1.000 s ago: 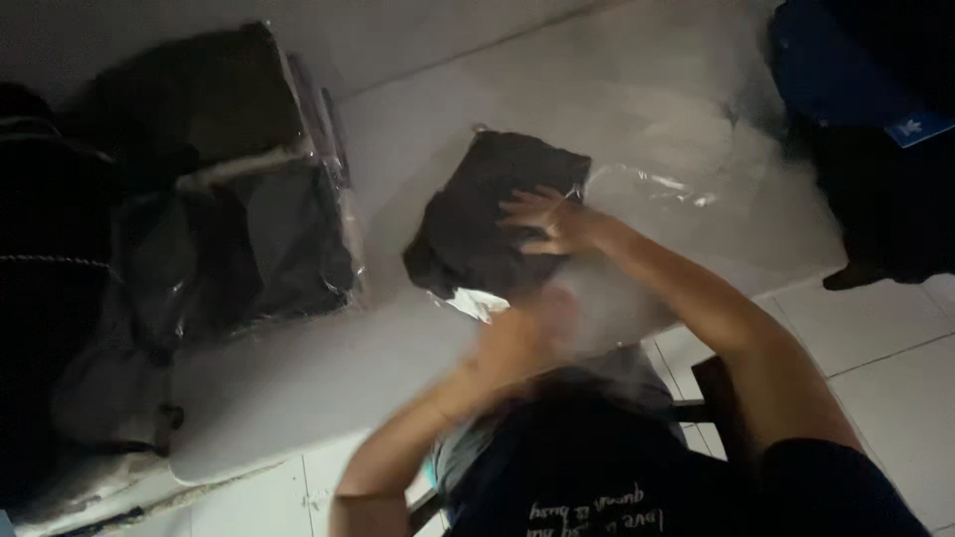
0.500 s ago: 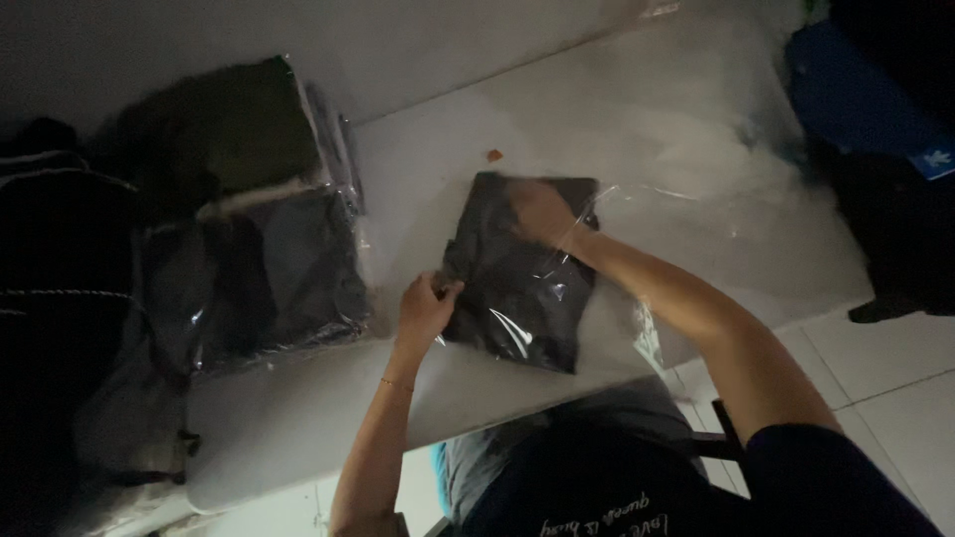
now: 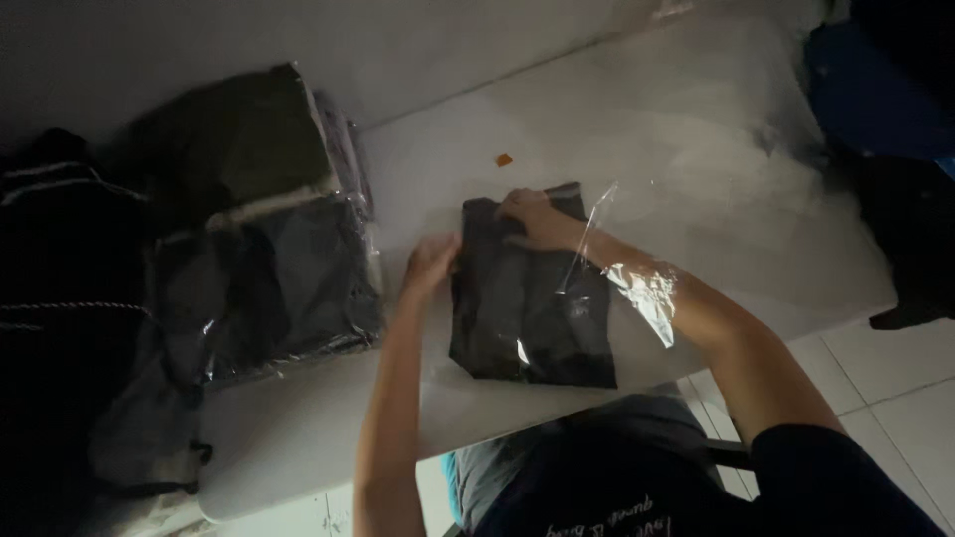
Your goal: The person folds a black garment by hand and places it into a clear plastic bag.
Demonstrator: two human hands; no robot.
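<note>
Between hands: folded dark garment [image 3: 532,298], left hand [image 3: 430,264] beside, right hand [image 3: 532,217] atop.

Stack of bagged garments [image 3: 264,259], orange scrap [image 3: 504,159]

We found bare white table [image 3: 637,119] open beyond and right of the folded dark garment [image 3: 532,298]; stacked bagged garments [image 3: 269,259] blocked passage on its left.

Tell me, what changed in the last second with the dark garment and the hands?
The folded dark garment went from bunched and lifted to lying flat inside the clear plastic bag. The right hand now rests at its top edge, forearm inside the bag; the left hand moved to its left edge. The stack of bagged clothes on the table stayed put.
</note>
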